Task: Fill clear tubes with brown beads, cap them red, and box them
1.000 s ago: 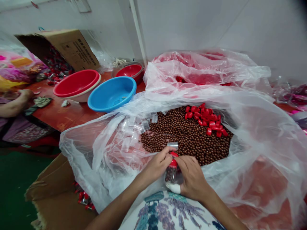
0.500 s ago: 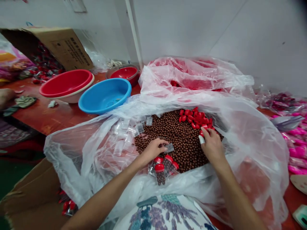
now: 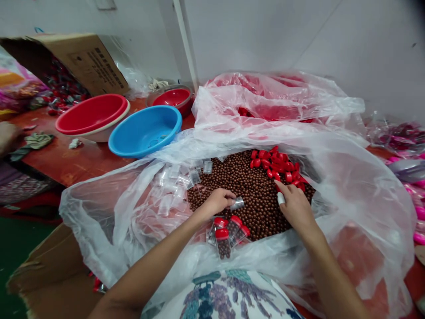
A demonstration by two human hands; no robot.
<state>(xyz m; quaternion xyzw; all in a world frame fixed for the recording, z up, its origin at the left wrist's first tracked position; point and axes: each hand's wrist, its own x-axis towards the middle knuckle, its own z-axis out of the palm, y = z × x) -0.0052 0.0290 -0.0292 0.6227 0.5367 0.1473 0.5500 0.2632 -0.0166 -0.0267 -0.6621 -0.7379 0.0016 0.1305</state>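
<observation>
My left hand (image 3: 219,200) pinches a small clear plastic container (image 3: 237,203) above a heap of brown chocolate-like balls (image 3: 245,181). At the heap's far right edge my right hand (image 3: 295,204) has its fingers closed around a red cap, mostly hidden; a white wrap covers one fingertip. Just beyond it lies a pile of red caps (image 3: 279,163). Nearer my body, several filled containers with red caps (image 3: 223,243) rest together on the plastic. More clear containers (image 3: 172,184) are scattered left of the balls.
A translucent plastic sheet (image 3: 358,190) surrounds the heap. Behind stands a bag of red pieces (image 3: 275,99). To the left are a blue basin (image 3: 144,133), a red basin (image 3: 93,113) and a cardboard box (image 3: 89,62). Another person's hand (image 3: 7,137) shows at the left edge.
My right hand has drawn slightly back from the cap pile, toward the balls. My left hand has tilted the container and shifted a little to the right. The view has shifted slightly.
</observation>
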